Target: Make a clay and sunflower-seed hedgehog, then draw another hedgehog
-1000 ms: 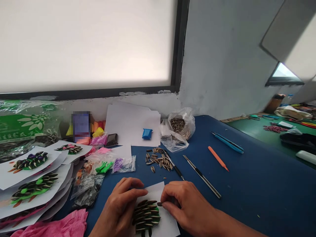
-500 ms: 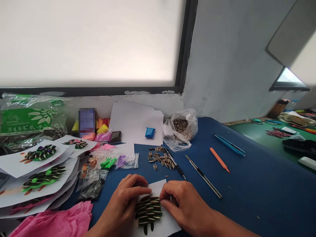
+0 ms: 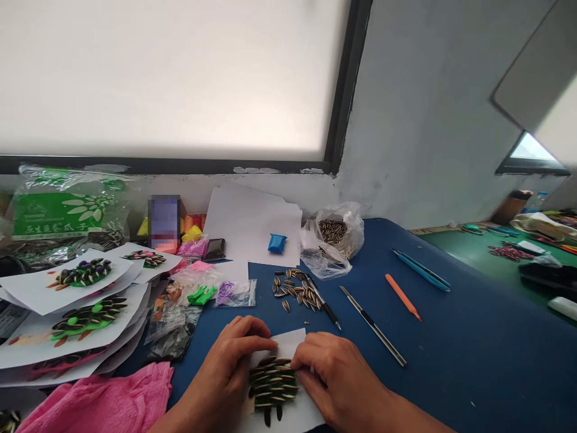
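Here, right fingers at seeds' edge

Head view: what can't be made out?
Head view, all:
What, if anything, the right hand pinches: hidden by its fingers.
Worked sheet: left side behind left hand, bottom past frame edge.
Print on purple box: pixelated.
Red pile, green table: too small to identify.

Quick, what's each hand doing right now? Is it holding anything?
Left hand: open, loosely curved at the paper, nothing seen in it.
Right hand: closed in a pinch beside the seeds; can't tell whether it holds one.
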Available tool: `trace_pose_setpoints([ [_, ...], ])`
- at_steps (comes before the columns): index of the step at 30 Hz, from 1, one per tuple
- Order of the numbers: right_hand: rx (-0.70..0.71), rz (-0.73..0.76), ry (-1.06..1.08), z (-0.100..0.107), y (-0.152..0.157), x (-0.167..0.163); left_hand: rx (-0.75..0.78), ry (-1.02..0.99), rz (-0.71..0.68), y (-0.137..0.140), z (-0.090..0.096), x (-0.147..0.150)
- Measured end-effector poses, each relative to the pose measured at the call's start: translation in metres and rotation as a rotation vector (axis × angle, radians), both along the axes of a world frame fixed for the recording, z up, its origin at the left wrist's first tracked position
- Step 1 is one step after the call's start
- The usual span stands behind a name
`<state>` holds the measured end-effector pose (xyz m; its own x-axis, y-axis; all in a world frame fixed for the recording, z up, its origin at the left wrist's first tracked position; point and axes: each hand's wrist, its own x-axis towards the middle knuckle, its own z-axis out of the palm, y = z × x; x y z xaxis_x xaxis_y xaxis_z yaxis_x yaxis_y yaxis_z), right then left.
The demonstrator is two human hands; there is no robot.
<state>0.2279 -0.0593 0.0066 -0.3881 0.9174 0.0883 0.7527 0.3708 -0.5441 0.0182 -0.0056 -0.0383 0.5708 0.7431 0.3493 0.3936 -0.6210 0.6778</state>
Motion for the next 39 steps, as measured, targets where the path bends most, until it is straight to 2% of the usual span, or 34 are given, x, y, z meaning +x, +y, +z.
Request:
trace_pose_setpoints([
  [11, 0.007, 0.016, -0.027, -0.005, 0.001, 0.000, 0.033, 0.027, -0.014, 0.000, 0.006, 0.002],
  [19, -0.008, 0.018, -0.094, 0.001, 0.001, -0.003, 0.031, 0.056, -0.011, -0.001, 0.008, 0.002],
  [27, -0.016, -0.024, -0.079, 0.001, 0.000, 0.002, 0.059, 0.050, 0.030, -0.002, 0.000, 0.004],
  [34, -0.021, -0.037, -0.067, 0.001, -0.001, 0.003, 0.039, 0.137, -0.008, -0.001, 0.011, 0.004],
  [39, -0.032, -0.033, -0.114, 0.001, 0.000, 0.001, 0.076, 0.122, -0.007, -0.001, 0.008, 0.003],
])
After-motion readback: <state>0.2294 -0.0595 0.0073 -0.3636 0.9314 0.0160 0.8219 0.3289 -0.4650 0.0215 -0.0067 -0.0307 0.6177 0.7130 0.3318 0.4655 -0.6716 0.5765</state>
